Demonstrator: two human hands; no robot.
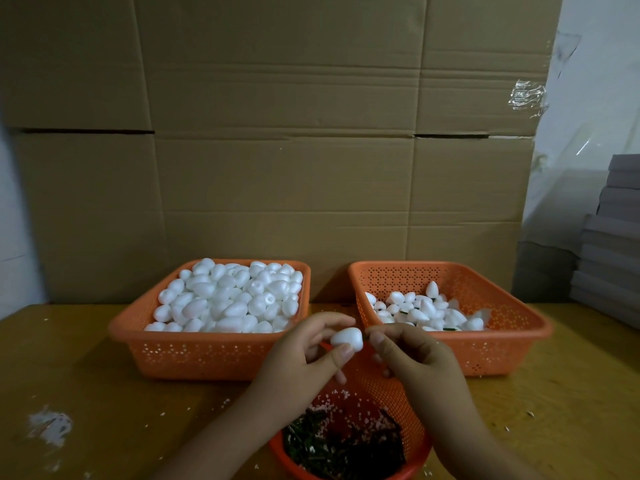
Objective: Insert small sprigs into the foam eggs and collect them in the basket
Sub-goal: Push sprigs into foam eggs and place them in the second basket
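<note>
My left hand (304,355) grips a white foam egg (346,338) between thumb and fingers, above the table's middle. My right hand (405,348) pinches a small dark green sprig (366,337) whose tip touches the egg's right end. An orange basket on the left (207,355) is heaped with plain foam eggs (228,299). The orange basket on the right (502,341) holds a smaller pile of eggs with green sprigs in them (426,311). Below my hands a round orange bowl (388,386) holds cut green sprigs (343,445) and foam crumbs.
A wall of flattened cardboard boxes (277,133) stands right behind the baskets. Grey stacked boxes (613,244) rise at the right edge. Foam crumbs (50,424) lie scattered on the wooden table (86,393).
</note>
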